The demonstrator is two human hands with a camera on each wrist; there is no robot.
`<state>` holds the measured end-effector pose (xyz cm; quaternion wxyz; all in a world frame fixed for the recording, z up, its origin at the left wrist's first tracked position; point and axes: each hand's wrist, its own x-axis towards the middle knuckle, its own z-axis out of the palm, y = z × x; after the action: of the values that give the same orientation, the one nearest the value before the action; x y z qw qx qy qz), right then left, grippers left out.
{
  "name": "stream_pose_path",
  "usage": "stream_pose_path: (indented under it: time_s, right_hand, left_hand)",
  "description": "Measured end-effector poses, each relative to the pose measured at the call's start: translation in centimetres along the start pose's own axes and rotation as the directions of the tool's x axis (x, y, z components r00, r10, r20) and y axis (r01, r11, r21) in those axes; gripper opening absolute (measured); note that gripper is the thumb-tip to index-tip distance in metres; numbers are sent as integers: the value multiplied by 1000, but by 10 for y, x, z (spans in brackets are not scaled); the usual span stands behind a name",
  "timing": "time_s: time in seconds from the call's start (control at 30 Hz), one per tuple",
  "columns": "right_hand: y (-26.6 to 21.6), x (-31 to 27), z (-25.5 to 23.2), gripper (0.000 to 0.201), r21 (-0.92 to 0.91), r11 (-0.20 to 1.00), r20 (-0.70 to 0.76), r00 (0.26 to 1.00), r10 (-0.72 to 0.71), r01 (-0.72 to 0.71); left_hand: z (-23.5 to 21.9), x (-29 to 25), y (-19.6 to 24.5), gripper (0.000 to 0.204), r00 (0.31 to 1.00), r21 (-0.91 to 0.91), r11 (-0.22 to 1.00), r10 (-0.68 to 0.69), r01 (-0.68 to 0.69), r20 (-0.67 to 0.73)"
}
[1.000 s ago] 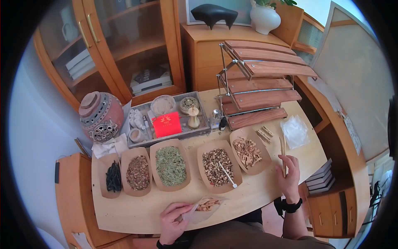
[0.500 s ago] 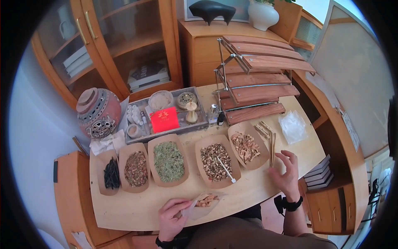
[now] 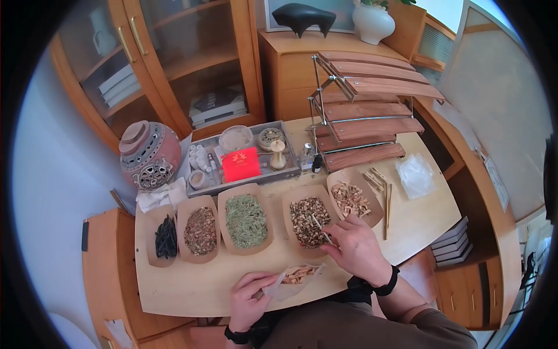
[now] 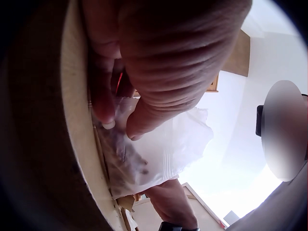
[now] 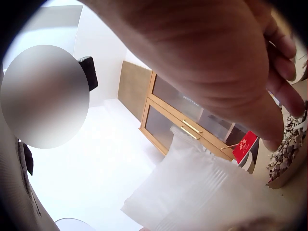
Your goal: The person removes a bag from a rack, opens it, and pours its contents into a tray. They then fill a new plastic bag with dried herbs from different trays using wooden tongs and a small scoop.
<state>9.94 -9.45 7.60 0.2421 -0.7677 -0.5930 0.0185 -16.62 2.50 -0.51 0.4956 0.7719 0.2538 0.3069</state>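
Note:
My left hand [image 3: 251,299] pinches the edge of a translucent bag [image 3: 286,287] with pale wood-like chips [image 3: 300,274] inside, over the table's front edge. In the left wrist view, thumb and fingers hold that bag [image 4: 144,163]. My right hand [image 3: 359,249] is at the near edge of a paper tray [image 3: 289,220] of mixed brown and pale pieces [image 3: 308,224], its thumb and fingers at the end of a small white scoop [image 3: 317,222]. The right wrist view shows the hand [image 5: 216,62] over these pieces [image 5: 288,149].
Other paper trays hold green herb [image 3: 246,221], reddish bits [image 3: 200,231], dark strips [image 3: 166,237] and pale chips [image 3: 350,200]. Gold tongs [image 3: 387,212] lie to the right, near a clear plastic bag [image 3: 416,176]. Behind stand a grey tray [image 3: 290,173] and a slatted wooden rack [image 3: 372,128].
The right hand has left the gold tongs, now lying on the table, and moved left to the white scoop. The left hand still holds the translucent bag.

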Motion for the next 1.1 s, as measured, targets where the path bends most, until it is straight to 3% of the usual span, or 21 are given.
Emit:
stream_pose_path:
  time_s: [0.37,0.57,0.63,1.1]
  right_hand:
    - [6,-5,9,33,-20,1000,-20,1000,2,-3]
    - [13,-13,8,24,-121,991,-60,997,58,-65]
    - [15,-15,3,18,-154,986,-42,998,51,-57]
    - [35,-1,-13,5,-77,984,-160,977,145,-158]
  left_hand:
    - [0,5,8,33,999,26,1000,-15,14,37]
    - [6,9,16,34,998,-8,998,-59,59,34]
    - [10,11,19,36,998,-6,1000,-16,17,58]
    - [16,12,7,36,996,-9,1000,21,-21,83]
